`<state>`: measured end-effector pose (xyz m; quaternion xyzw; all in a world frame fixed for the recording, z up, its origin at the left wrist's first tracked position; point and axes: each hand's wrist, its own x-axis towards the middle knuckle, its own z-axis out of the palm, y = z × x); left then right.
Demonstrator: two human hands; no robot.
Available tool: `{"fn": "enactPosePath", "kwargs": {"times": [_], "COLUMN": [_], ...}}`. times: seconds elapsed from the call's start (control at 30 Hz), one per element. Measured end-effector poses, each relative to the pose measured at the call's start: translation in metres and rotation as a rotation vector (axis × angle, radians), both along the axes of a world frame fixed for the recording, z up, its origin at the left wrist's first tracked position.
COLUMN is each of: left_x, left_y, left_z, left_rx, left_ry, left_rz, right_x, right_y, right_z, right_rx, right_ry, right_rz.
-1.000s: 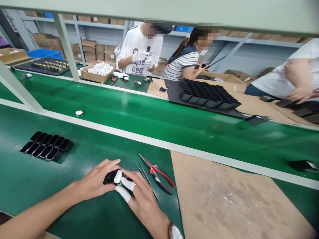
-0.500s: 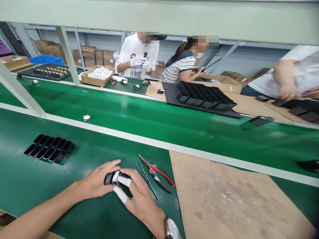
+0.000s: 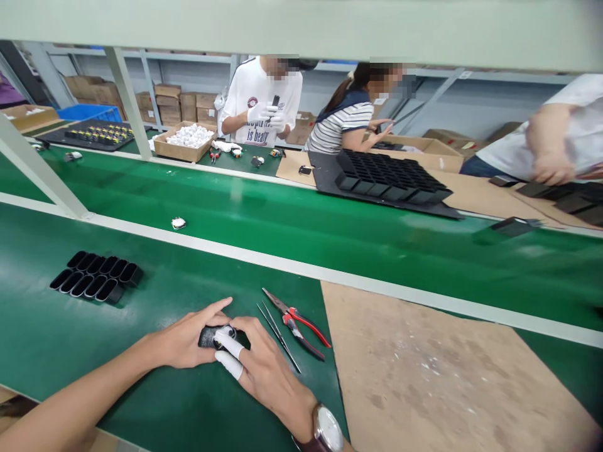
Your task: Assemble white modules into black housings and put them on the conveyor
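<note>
My left hand (image 3: 186, 339) is closed around a small black housing (image 3: 206, 337), its fingers along the far side and its thumb on the near side. At the housing's right end sits a small white part (image 3: 229, 331), mostly covered by fingers. My right hand (image 3: 271, 361), with white finger cots on two fingers and a watch at the wrist, grips and presses that part at the housing's end. Just right of my hands lie metal tweezers (image 3: 281, 338) and red-and-black long-nose pliers (image 3: 299, 326). To the left, several oval black housings (image 3: 110, 292) stand in two rows.
A green conveyor belt (image 3: 264, 220) runs behind a pale rail, carrying a small white component (image 3: 178, 223) and a black case (image 3: 511, 226). Cardboard (image 3: 424, 376) covers the bench at right. Slanted frame posts stand left. Across the belt, people work beside a black tray of cases (image 3: 391, 179).
My right fingers have shifted left over the white part, covering more of it. On the belt, the white component and black case have moved right. A dark item at the right edge has nearly left view.
</note>
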<state>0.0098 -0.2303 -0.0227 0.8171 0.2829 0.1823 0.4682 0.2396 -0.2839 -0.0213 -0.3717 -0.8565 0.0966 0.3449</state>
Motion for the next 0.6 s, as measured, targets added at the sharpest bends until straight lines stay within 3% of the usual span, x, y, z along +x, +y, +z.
{"fn": "enactPosePath", "kwargs": {"times": [0.13, 0.4, 0.53, 0.6], "left_x": [0.000, -0.003, -0.003, -0.006], "left_y": [0.000, 0.001, 0.005, 0.013], "left_z": [0.002, -0.006, 0.003, 0.013], "left_rx": [-0.014, 0.006, -0.026, -0.066], "left_ry": [0.011, -0.011, 0.034, 0.090], "left_rz": [0.006, -0.006, -0.003, -0.061], "right_x": [0.002, 0.000, -0.002, -0.001], "right_y": [0.000, -0.001, -0.002, -0.002], "right_z": [0.001, -0.012, -0.015, -0.015], "right_rx": [0.089, 0.101, 0.118, 0.108], "right_ry": [-0.052, 0.025, 0.026, 0.039], "right_rz": [0.009, -0.041, -0.058, -0.073]}}
